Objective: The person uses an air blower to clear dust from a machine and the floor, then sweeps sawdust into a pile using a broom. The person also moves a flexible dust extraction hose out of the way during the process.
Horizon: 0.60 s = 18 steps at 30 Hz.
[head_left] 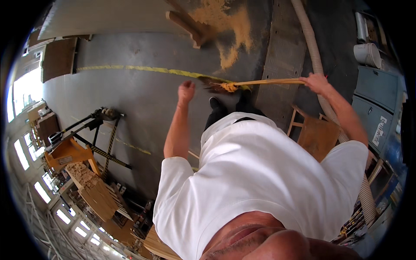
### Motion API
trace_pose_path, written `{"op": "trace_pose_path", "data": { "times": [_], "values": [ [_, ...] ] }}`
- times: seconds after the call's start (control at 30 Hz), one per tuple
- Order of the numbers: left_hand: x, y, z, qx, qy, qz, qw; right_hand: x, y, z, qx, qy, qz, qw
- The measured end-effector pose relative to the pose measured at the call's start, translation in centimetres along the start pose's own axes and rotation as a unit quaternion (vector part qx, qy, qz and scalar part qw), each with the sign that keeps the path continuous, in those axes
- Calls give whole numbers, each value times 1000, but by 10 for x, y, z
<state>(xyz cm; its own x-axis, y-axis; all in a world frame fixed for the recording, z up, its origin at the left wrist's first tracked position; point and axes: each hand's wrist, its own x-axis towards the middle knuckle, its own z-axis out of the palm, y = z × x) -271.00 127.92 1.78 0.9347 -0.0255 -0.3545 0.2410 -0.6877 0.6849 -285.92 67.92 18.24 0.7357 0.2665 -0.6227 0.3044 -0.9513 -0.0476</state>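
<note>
My right hand (316,83) is closed round the end of a broom's wooden handle, out to the right. The broom (268,81) reaches leftward across the front of my feet, its dark bristles blurred low over the floor by a yellow line. Orange binding wraps the place where handle and bristles meet. Held out in front on the left, my left hand (186,91) is curled into a loose fist, with nothing visible in it. It is apart from the broom, a little left of the bristles. Ahead on the floor lies a spread of tan sawdust (236,30).
A wooden piece (186,27) stands beside the sawdust, under a large pale panel (108,17). A ribbed hose (308,34) runs down the right, past a wooden stool (318,136) and grey cabinets (375,97). An orange pallet jack (71,154) and stacked timber (93,190) are left.
</note>
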Motion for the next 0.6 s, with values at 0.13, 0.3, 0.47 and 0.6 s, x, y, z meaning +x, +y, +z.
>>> {"op": "trace_pose_path", "data": {
  "times": [0.13, 0.3, 0.47, 0.6],
  "values": [
    [71, 48, -70, -55, 102, 52, 992, 4, 65, -32, -46, 26, 35, 998],
    [139, 163, -129, 11, 181, 131, 975, 31, 125, -59, -96, 135, 91, 982],
    [188, 287, -161, 46, 240, 167, 955, 73, 137, -105, -74, 188, 96, 975],
    [238, 355, -176, 44, 327, 193, 924, 72, 147, -132, -53, 192, 114, 973]
  ]
}}
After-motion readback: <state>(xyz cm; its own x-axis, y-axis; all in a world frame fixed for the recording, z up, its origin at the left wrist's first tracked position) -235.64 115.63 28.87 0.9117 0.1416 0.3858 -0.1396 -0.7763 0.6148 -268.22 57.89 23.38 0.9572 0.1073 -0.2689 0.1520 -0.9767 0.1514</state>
